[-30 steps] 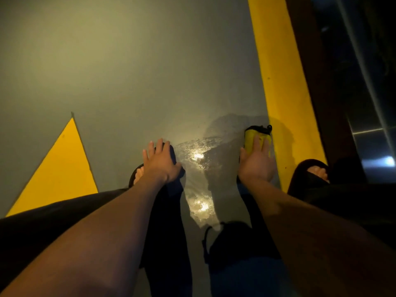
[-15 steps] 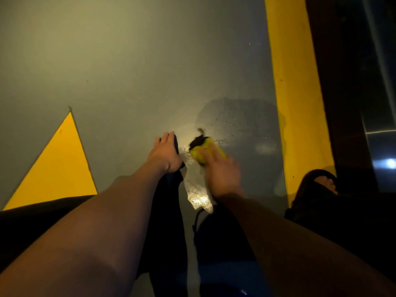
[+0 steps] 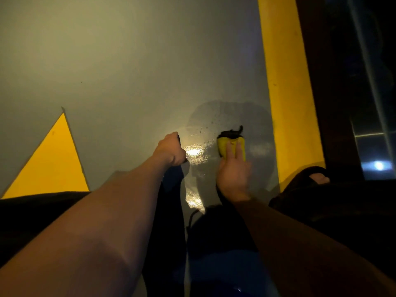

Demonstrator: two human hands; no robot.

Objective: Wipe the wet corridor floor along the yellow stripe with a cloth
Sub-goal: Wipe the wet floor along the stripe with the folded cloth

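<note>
1. One cloth [image 3: 231,144], yellow with a dark edge and a dark tail at its far end, lies folded on the grey floor [image 3: 128,61] inside a darker wet patch [image 3: 227,116]. It sits between the yellow stripe [image 3: 285,82] to its right and the bright glare of water [image 3: 194,152] to its left, apart from both.
2. The right hand [image 3: 234,174] presses down on the near half of the cloth with straight fingers [image 3: 230,150] laid flat over the top; nothing shows the fingers curled round it.
3. The left hand [image 3: 171,150] rests near the left edge of the wet patch, knuckles up, fingers bent under beside a dark object [image 3: 180,140]. Whether it grips that object cannot be told.
4. A second reflection [image 3: 194,200] shines on the floor closer to the body, between the two forearms.
5. The yellow stripe runs from the top of the view down to a dark sandal with a bare foot [image 3: 317,179] at the right. Its lower end is covered by that foot.
6. Beyond the stripe lies a dark brown border [image 3: 315,82], then a dark glossy surface with a bright light spot [image 3: 378,165].
7. A yellow triangle [image 3: 49,161] is painted on the floor at the left, well apart from the cloth.
8. Dark clothing [image 3: 214,232] fills the bottom centre between the arms.
</note>
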